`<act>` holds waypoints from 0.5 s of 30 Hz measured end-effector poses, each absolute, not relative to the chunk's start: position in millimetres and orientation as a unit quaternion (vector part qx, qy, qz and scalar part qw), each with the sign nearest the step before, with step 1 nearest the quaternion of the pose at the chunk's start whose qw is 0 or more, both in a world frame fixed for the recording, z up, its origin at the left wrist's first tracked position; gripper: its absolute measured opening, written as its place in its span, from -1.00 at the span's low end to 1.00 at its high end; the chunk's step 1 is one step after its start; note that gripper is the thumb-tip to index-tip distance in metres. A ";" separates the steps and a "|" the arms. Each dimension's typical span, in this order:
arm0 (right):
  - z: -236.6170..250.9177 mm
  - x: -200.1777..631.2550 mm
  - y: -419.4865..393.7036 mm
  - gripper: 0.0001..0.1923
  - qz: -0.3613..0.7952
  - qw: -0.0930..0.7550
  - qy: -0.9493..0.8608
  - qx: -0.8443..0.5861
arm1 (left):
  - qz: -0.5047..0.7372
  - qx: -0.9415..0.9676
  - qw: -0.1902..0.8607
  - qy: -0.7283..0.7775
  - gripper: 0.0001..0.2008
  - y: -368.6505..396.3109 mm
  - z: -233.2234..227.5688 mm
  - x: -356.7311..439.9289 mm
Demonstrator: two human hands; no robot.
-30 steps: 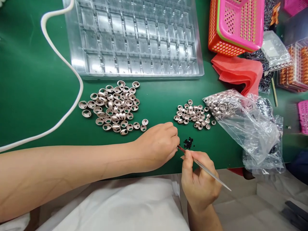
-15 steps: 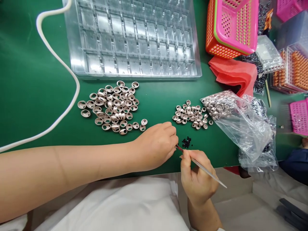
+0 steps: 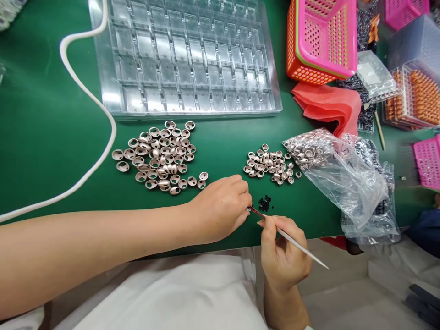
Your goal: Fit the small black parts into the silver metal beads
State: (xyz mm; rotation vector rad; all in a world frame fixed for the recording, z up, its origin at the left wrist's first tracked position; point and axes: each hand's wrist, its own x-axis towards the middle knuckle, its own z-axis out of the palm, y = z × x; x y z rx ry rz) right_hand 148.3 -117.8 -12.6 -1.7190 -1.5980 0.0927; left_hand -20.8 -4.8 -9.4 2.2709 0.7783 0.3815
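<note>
While the left hand (image 3: 223, 206) pinches closed, the right hand (image 3: 283, 256) grips a pick (image 3: 288, 237) pointing up-left.

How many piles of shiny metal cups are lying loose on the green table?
2: a big pile left of centre, a smaller pile beside the plastic bag. More sit inside that bag.

A thin metal pick (image 3: 288, 237) is held pen-style in the right hand (image 3: 283, 256), tip met by the curled left hand (image 3: 223, 206) just beside some tiny black bits (image 3: 264, 203). Two heaps of shiny shells (image 3: 160, 156) are spread on the green mat (image 3: 44, 151).
</note>
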 end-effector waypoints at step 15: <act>-5.5 143.1 -110.7 -0.82 0.035 0.350 -0.639 -0.684 | 0.133 0.877 0.350 0.302 -0.90 -4.5 -7.5 -20.5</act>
